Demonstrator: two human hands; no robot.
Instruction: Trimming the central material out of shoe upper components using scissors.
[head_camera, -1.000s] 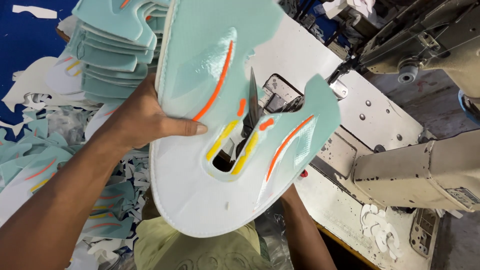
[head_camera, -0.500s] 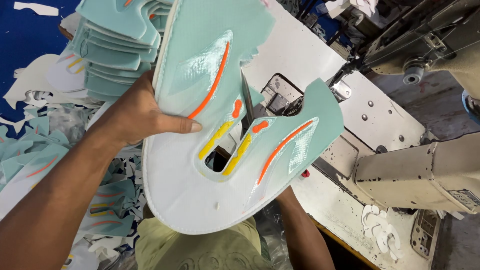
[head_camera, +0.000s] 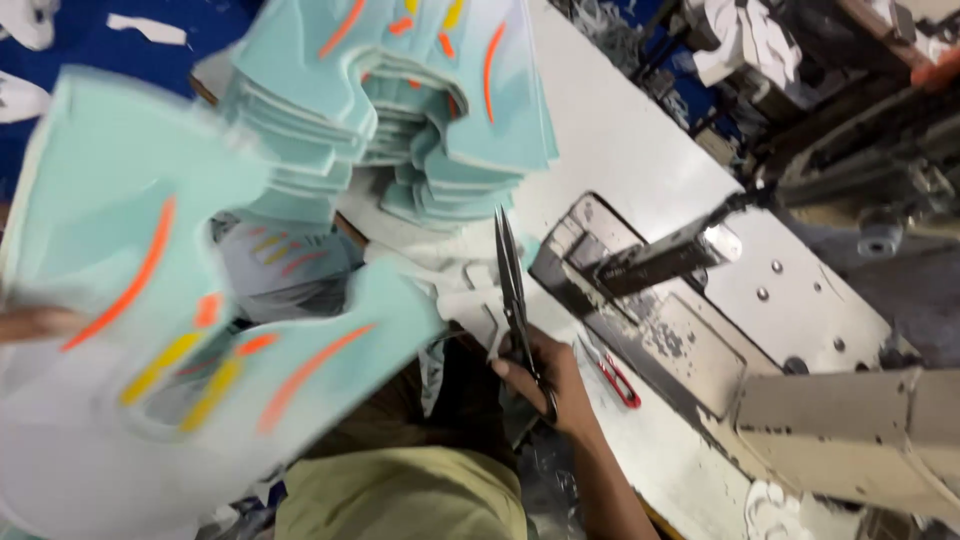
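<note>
While our right hand (head_camera: 545, 375) is gripping the scissors (head_camera: 512, 290) near centre, our left hand (head_camera: 35, 323) is holding the blurred mint shoe-upper panel (head_camera: 190, 340) at left, seemingly between cuts; next needs realigning blades.

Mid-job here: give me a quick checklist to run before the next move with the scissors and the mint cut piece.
1. Scissors gripped: ok, the right hand holds the handles, blades pointing up and away.
2. Blades closed: ok, they look shut together.
3. Cut piece held: cannot tell, it is blurred; only a bit of the left hand shows at its edge.
4. Blades apart from the piece: ok, a gap shows between them.
5. Stack of pieces steady: ok, it sits on the table behind the scissors.
6. Small red snips out of the way: ok, they lie on the table right of the hand.
</note>
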